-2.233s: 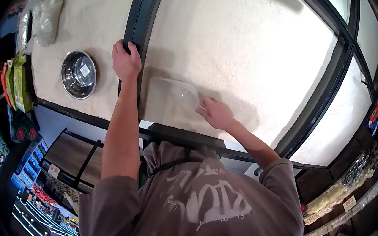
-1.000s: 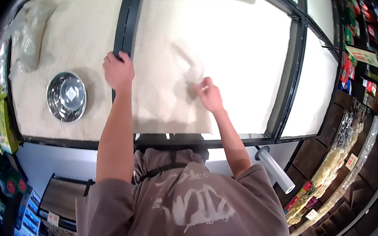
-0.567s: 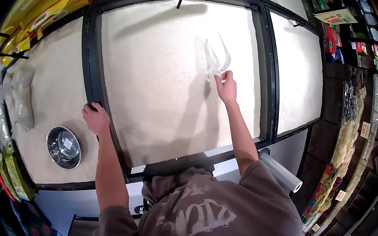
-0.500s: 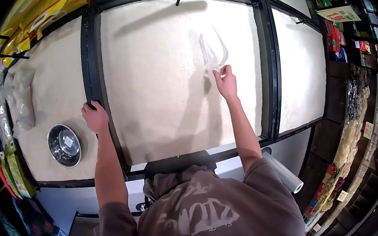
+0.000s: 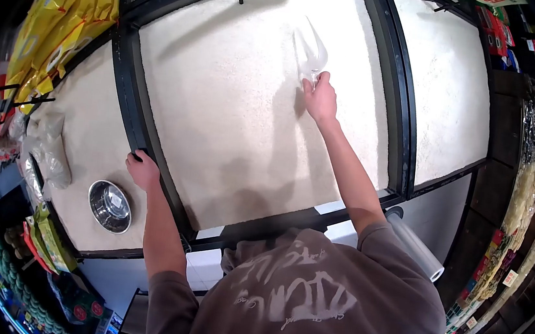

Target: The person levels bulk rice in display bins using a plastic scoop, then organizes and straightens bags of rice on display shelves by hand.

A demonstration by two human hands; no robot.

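Observation:
My right hand [image 5: 321,97] is closed around the handle of a clear plastic scoop [image 5: 317,58]. The scoop is over the far right part of a wide bin of pale, fine grain or powder [image 5: 221,110]; whether it touches the surface I cannot tell. The scoop looks see-through, and its contents are not clear. On the left, my left hand [image 5: 142,170] is wrapped over the black divider frame [image 5: 132,97] between two bins. Below and left of that hand, a shiny metal bowl [image 5: 110,206] with a white label inside rests on the pale contents of the left bin.
Clear plastic bags [image 5: 54,151] lie in the left bin, with yellow packages [image 5: 69,9] behind it. Another pale-filled bin [image 5: 445,88] is on the right. A roll of plastic bags [image 5: 419,248] hangs at the front right. Shelves with packaged goods [image 5: 519,187] stand further right.
The camera view has shifted a little. My right hand and the scoop appear slightly farther from me over the bin. My left hand stays on the divider frame.

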